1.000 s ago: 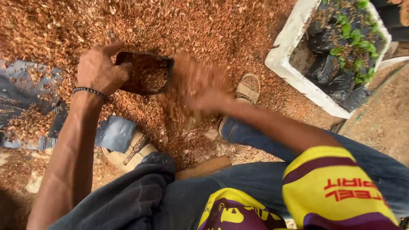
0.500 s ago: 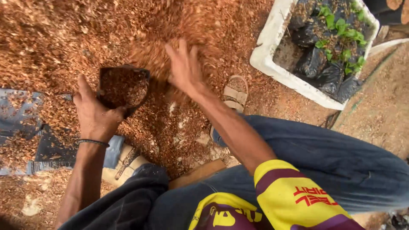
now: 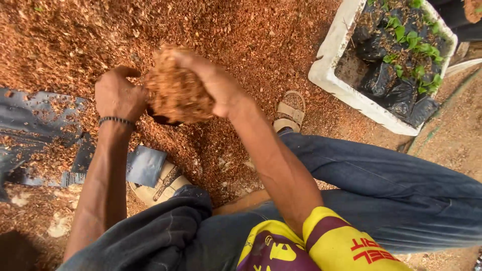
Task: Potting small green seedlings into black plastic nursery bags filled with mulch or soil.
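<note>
Risk of spilling: loose clump of reddish-brown wood shavings point(image 3: 176, 93) heaped high in the right hand point(image 3: 216, 83), crumbly at the edges, likely to shed past the small dark bag point(image 3: 161, 118) underneath and back onto the shavings-covered ground point(image 3: 241, 35). Bag mouth mostly hidden beneath the clump, so hard to say how wide it gapes; a narrow or sagging opening would send most of the load astray. Left hand point(image 3: 118, 95) raised, wrist bent, fingers clenched on what seems to be the bag's rim, just left of the clump. Right forearm lifted across the lap, palm turned inward, fingers cupped around the shavings, grasping them against the bag. White foam box point(image 3: 334, 75) of seedlings well apart, upper right.
</note>
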